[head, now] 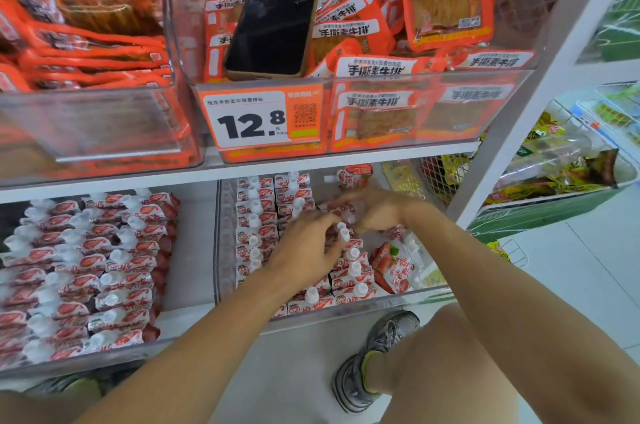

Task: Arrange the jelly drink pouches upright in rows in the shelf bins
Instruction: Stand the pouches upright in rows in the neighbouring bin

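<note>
Reaching both hands into a clear shelf bin (221, 250) of jelly drink pouches (256, 215).
Left hand (304, 257) fingers curl around upright pouch caps; right hand (377, 212), at 1 o'clock from it, is blurred, grip unclear. One loose pouch (391, 267) lies flat at 3 o'clock. A phone (273, 25) rests on orange snack packs (446, 8) in the bin above, at 12 o'clock.

A single head-worn view looks forward and steeply down from close by at a shelf (339, 160), its clear bins (221, 250) filling the left and centre, floor and a shoe (374, 361) near, at the bottom.
</note>
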Demonstrator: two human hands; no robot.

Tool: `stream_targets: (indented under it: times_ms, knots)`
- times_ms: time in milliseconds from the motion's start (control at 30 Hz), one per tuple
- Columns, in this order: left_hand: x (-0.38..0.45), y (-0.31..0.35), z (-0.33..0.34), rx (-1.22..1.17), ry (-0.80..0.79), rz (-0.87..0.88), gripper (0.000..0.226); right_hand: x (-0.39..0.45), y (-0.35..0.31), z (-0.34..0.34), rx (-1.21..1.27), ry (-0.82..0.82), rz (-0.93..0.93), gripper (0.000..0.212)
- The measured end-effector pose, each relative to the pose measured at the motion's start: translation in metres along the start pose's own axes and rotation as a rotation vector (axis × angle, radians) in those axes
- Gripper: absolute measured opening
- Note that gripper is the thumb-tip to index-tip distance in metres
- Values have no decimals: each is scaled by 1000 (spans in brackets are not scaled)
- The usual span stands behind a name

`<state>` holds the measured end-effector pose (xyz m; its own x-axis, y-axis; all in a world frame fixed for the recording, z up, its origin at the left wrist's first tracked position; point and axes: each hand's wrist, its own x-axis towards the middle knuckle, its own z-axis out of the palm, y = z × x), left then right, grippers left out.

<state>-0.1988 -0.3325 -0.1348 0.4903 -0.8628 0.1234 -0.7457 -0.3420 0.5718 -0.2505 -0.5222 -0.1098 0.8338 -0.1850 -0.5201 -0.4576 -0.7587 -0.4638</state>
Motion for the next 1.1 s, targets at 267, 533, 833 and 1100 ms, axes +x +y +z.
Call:
stream_targets:
  times_ms: [267, 533, 833, 1100]
  knots:
    - [-42, -15, -14, 55, -33, -20, 50, 11, 18, -9, 190, 29, 10, 50]
    - [-32, -8, -13, 53, 64, -28, 50, 20, 11, -2, 61, -94, 23, 90]
    - [34, 3, -11, 136, -141, -4, 59, 28, 15, -9, 28, -44, -13, 61]
    - [45, -10, -10, 6, -225, -56, 45, 27, 27, -24, 58, 348, 94, 30]
